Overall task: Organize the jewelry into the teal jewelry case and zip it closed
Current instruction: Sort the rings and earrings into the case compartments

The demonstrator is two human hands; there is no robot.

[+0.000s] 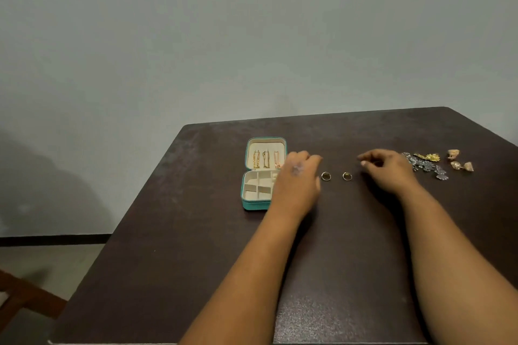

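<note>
Two rings wait between our hands beside the open teal jewelry case [253,204].

Our left hand [297,176] and right hand [388,169] hover, fingers loosely curled, holding nothing. We judge the left ring [326,176] or right ring [347,176] could roll if nudged. Three chains hang in the cream lid; compartments look bare.

Head view, downward over the table [196,232]

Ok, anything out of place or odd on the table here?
Nothing stands out. The teal jewelry case lies open with chains in its lid, two rings sit between the hands, and loose earrings lie at the right.
</note>
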